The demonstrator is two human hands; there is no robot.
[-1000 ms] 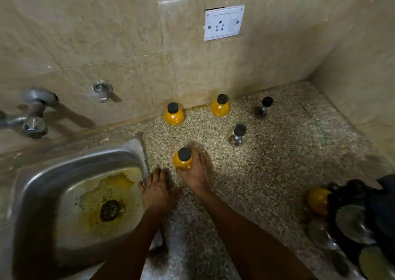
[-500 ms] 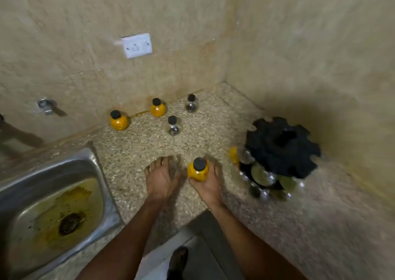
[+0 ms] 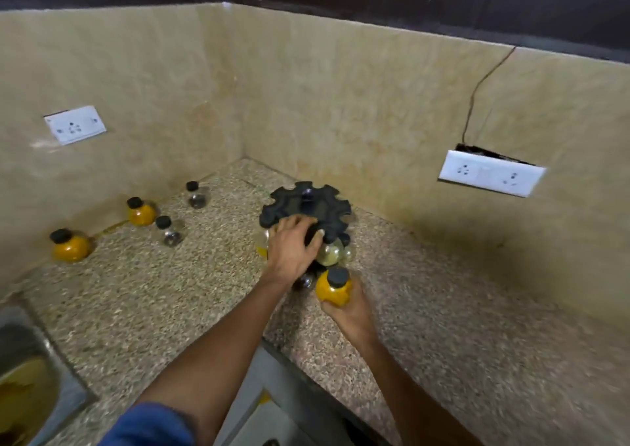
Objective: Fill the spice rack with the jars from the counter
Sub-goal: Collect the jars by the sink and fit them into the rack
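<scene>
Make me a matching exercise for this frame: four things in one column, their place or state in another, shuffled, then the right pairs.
Things:
1. left hand
2. right hand
3. clear jar
4. sink

Places or states:
A. at the frame's lower left edge
B. resting on the black spice rack
C. standing on the counter, untouched
D. holding a yellow jar

Pairs: 1-B, 2-D, 3-C, 4-A

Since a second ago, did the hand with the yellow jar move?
Yes. The right hand carried the yellow jar away from the sink, rightward to the black spice rack.
</scene>
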